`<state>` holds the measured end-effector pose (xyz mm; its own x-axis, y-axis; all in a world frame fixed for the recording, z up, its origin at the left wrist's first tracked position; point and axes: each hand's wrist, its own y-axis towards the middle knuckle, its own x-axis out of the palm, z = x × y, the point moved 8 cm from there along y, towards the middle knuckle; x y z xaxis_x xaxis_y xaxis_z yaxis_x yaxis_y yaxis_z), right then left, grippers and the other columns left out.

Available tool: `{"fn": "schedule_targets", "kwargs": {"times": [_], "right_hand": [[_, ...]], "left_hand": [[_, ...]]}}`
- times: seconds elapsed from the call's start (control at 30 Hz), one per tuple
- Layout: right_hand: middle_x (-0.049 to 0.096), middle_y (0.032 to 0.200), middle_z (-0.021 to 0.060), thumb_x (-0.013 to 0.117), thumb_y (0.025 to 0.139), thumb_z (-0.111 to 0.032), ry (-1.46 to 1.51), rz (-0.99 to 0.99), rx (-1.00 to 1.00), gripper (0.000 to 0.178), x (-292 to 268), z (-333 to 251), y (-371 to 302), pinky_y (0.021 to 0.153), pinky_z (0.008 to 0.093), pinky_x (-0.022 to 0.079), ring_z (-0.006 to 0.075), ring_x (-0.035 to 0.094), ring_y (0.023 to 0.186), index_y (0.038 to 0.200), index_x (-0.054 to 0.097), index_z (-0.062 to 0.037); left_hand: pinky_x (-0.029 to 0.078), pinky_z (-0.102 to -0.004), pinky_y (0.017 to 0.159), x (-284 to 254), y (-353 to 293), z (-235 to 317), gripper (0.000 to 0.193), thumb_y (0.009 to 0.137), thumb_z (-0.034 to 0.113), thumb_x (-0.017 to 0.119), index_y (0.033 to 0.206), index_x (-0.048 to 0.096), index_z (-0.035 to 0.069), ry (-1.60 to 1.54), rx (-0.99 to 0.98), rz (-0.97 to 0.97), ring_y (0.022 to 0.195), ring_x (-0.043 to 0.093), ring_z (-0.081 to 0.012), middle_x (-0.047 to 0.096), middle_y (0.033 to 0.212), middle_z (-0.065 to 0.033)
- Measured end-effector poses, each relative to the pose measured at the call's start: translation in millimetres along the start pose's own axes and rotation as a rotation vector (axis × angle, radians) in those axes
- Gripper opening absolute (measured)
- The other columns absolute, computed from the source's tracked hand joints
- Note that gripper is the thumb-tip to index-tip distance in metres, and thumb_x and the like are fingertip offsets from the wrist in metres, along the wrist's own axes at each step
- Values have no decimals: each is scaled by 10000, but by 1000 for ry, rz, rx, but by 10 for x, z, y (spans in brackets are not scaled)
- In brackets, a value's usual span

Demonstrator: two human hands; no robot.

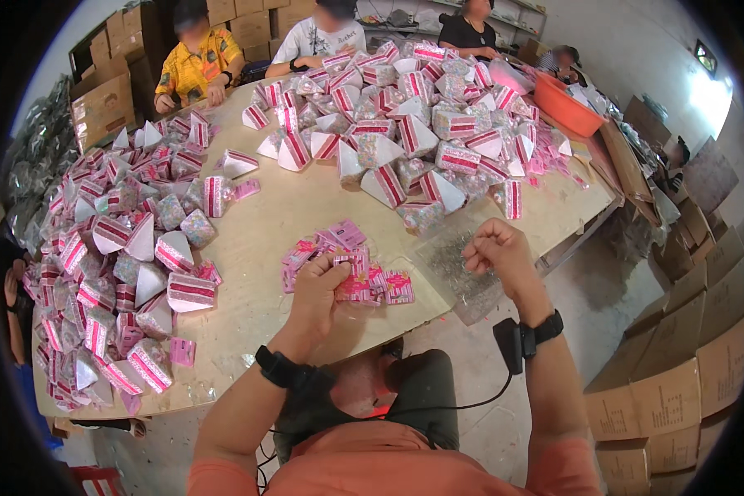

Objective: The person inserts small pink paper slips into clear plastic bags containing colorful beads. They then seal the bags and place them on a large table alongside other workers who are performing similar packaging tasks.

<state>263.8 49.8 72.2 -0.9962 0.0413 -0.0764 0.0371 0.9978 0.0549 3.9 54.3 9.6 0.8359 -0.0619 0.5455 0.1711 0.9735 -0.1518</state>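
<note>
My left hand pinches a pink printed card tag between thumb and fingers, just above the table. Around it lie more pink tags in a loose heap, some with thin loops of thread. My right hand is raised with thumb and fingertips pressed together. Whatever it pinches is too small to make out. Below that hand, a transparent plastic bag of tiny, thin, shiny pieces lies at the table's near edge.
Heaps of cake-slice-shaped pieces in pink, white and glitter cover the table at left and far middle. An orange basin stands far right. Several people sit across. Cartons line the right. A cable hangs from my right wrist device.
</note>
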Motion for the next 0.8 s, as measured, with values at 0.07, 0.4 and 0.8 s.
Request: {"fn": "schedule_targets", "kwargs": {"times": [0.07,0.4,0.8], "right_hand": [[607,696,77,509,801,-19,30,-38,-12,20,146,-30,-62,453,195,428,114,580,549,812,526,-19],[589,724,39,535,789,-5,68,-135,-76,54,997,-10,-635,524,188,427,75,567,613,843,529,-4],[574,807,40,513,826,-1,154,-88,-232,45,1208,-42,-801,585,192,432,72,547,685,867,530,-11]], "left_hand": [[504,-242,624,63,-77,44,153,835,12,487,972,550,-8,-17,5,-1,693,588,-120,598,826,-54],[366,-181,462,45,-375,203,152,821,37,539,973,540,45,-62,74,97,534,474,-55,564,750,-4],[437,-211,540,124,-457,111,146,811,21,526,953,498,39,-144,100,90,667,543,-86,569,832,-35]]}}
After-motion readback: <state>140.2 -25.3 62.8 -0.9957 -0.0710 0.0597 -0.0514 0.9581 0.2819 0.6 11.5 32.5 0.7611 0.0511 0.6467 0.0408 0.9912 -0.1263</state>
